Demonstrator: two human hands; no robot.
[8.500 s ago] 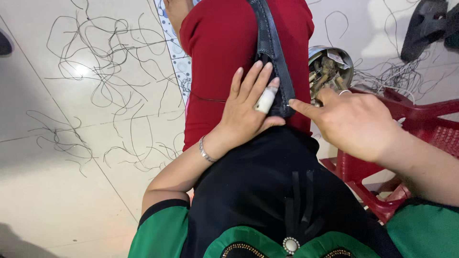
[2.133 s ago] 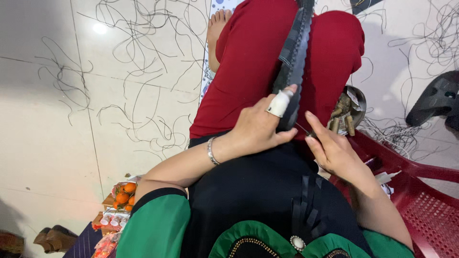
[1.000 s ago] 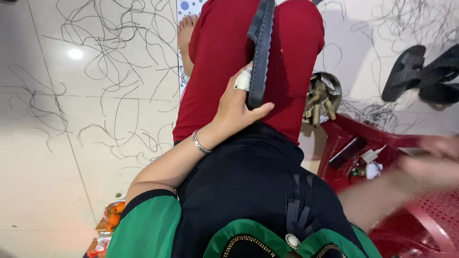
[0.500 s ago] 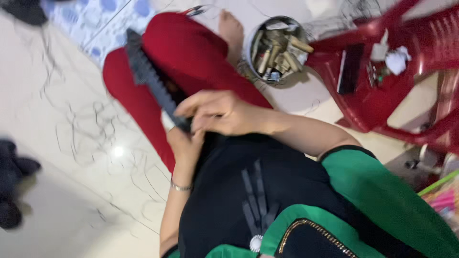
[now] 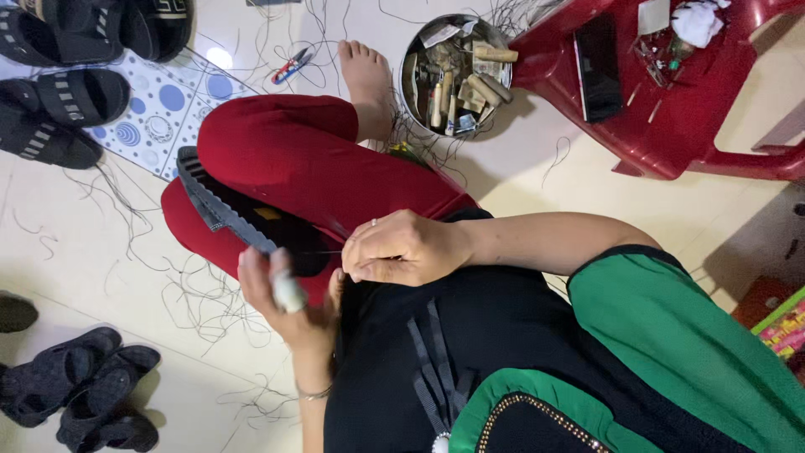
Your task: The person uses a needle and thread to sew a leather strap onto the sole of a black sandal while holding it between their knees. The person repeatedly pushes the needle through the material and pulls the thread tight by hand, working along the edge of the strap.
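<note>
A long black sandal piece [image 5: 220,204] with a ridged edge lies across my red-trousered lap. My left hand [image 5: 288,300] grips its near end; one finger wears a white wrap. My right hand [image 5: 401,248] rests just to the right of it, fingers pinched together on a thin dark thread [image 5: 317,252] that runs taut to the sandal piece. A ring shows on one right finger. Whether a needle is in the pinch I cannot tell.
A metal bowl [image 5: 411,63] of small tools stands by my bare foot [image 5: 367,84]. A red plastic stool [image 5: 671,126] carries a black phone [image 5: 597,54]. Small scissors [image 5: 289,65] lie on a dotted mat [image 5: 168,101]. Black sandals [image 5: 63,92] and more sandals [image 5: 75,398] lie left; loose threads litter the floor.
My right hand came back from the red stool side and closed in next to the left hand at the sandal piece. The view has swung round; the left hand kept its hold.
</note>
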